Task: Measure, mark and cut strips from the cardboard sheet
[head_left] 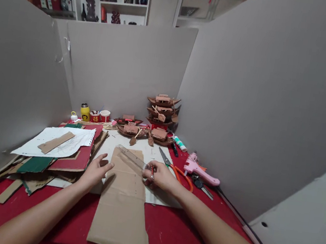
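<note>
A long brown cardboard piece (122, 216) lies lengthwise in front of me, its far part over a white sheet. My right hand (156, 175) is closed on a clear ruler (132, 160), which slants over the far end of the cardboard. A red pen-like item (152, 172) also shows between the fingers of that hand. My left hand (99, 169) is at the cardboard's left edge, fingers apart and holding nothing. Orange-handled scissors (184, 177) rest just right of my right hand.
Stacked cardboard and paper (74, 158) fill the left side. Small model boats (162, 112) stand at the back, near a yellow bottle (85, 112) and paper cups (104, 116). A pink glue gun (201, 171) with a cable lies right. Grey panels (129, 61) enclose the table.
</note>
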{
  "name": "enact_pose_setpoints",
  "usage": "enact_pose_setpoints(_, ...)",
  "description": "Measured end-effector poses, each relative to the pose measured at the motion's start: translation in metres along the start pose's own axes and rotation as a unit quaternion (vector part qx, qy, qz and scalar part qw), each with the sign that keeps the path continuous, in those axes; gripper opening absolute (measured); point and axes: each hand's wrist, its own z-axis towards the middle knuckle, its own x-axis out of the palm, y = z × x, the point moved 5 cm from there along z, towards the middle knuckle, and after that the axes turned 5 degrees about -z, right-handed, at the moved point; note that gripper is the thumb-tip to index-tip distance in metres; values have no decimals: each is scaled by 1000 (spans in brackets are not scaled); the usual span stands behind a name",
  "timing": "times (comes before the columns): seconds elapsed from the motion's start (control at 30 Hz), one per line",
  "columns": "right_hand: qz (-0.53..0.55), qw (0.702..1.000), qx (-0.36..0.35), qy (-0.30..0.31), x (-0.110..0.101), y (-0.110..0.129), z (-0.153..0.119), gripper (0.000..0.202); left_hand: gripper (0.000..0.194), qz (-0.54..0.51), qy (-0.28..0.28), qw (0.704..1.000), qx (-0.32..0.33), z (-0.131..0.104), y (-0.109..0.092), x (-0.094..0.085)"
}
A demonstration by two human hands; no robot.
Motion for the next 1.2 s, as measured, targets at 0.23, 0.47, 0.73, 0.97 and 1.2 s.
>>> enact_pose_setpoints(0.23,85,996,0,7,3,10,-9,30,19,-57,84,989,-112,1,13,19)
enact_pose_setpoints(0.47,123,986,-87,-65,-31,28,-13,37,23,-131,49,989,-51,-22,-10,14)
enact_pose_setpoints(0.73,127,979,-139,-81,-35,35,-24,45,37,-216,-47,975,40,-92,-37,-17)
enact_pose_setpoints(0.97,90,984,-150,-23,-14,36,-37,40,41,-265,-139,952,60,-133,-10,-25)
enact_pose_setpoints(1.2,-135,966,-216,-45,-14,45,-47,32,45,-339,-147,928,-41,-157,28,2)
